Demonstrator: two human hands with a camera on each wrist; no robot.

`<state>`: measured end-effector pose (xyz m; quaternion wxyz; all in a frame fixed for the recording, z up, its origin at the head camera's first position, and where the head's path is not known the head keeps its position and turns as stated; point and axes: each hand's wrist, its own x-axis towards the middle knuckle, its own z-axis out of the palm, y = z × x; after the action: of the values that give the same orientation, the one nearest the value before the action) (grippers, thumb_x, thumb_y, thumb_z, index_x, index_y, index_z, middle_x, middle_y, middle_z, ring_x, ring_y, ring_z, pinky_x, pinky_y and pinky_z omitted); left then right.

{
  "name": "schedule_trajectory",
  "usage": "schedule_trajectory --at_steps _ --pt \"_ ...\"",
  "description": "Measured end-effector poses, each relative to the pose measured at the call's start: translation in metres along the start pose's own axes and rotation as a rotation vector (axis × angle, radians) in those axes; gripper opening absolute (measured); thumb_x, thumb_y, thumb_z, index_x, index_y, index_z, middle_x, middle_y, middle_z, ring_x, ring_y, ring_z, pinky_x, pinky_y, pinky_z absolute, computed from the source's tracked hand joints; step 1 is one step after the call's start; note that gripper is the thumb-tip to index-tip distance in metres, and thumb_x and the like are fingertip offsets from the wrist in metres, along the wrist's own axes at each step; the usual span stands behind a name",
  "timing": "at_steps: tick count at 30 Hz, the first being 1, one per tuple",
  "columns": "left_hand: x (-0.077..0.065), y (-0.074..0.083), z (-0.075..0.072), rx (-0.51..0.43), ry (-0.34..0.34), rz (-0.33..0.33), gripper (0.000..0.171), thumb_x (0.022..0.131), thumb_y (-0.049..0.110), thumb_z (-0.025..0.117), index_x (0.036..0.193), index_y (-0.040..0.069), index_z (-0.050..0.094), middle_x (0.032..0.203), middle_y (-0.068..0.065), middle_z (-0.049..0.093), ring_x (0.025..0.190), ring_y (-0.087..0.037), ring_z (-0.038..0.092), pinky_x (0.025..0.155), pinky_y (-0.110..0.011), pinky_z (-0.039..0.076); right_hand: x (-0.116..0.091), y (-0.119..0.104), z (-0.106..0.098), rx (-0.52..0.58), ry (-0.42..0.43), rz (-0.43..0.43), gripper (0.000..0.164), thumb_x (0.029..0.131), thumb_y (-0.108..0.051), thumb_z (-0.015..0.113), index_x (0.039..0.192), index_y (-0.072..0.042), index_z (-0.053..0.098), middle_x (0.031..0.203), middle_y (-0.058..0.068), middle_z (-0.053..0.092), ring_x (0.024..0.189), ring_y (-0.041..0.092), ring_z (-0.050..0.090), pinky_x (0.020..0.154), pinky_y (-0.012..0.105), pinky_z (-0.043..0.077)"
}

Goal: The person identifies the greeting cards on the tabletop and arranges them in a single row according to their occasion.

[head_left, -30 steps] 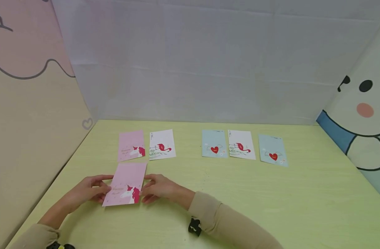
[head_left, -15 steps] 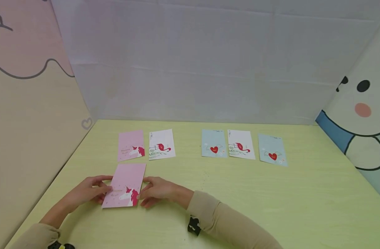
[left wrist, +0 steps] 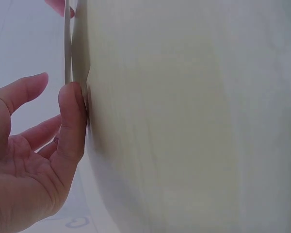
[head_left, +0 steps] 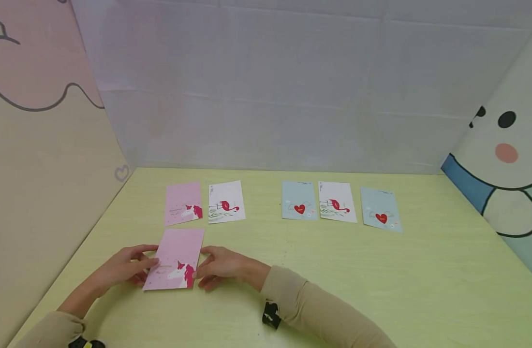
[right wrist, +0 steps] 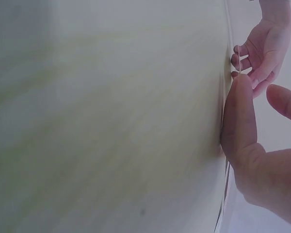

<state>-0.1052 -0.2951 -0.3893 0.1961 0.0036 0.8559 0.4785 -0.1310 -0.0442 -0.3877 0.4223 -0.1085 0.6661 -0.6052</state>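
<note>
A pink card with a white unicorn [head_left: 176, 263] sits low over the near left of the table, between both hands. My left hand [head_left: 122, 268] is at its left edge, index finger stretched along it and thumb overlapping the side. In the left wrist view, fingertips [left wrist: 72, 104] meet the card's edge [left wrist: 68, 43], and the thumb stands apart from it. My right hand [head_left: 220, 266] touches the right edge. The right wrist view shows a straight finger [right wrist: 240, 107] at the thin card edge [right wrist: 239, 57], the thumb held away.
Along the back of the yellow-green table [head_left: 335, 275] lie another pink unicorn card [head_left: 183, 198], a white flamingo card [head_left: 227, 193], a blue heart card [head_left: 298, 193], a second flamingo card [head_left: 335, 191] and a second blue card [head_left: 379, 198]. A white sheet [head_left: 266, 87] hangs behind.
The pink card between the hands has come slightly down and toward me, then stayed put. Both hands keep nearly the same place at its sides; the back row is unchanged.
</note>
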Motion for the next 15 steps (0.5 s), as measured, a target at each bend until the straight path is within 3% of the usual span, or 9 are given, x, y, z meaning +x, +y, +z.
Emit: schedule_trajectory --at_steps 15 --pt "-0.0028 0.0014 0.0001 -0.018 0.011 0.007 0.060 0.085 0.022 0.060 0.126 -0.013 0.034 0.082 -0.012 0.048 0.064 -0.023 0.055 0.055 -0.031 0.050 -0.0010 -0.0004 -0.0020 -0.054 0.017 -0.006 0.056 0.082 -0.006 0.060 0.131 0.000 0.034 0.085 0.008 0.058 0.068 0.021 0.060 0.062 0.033 0.051"
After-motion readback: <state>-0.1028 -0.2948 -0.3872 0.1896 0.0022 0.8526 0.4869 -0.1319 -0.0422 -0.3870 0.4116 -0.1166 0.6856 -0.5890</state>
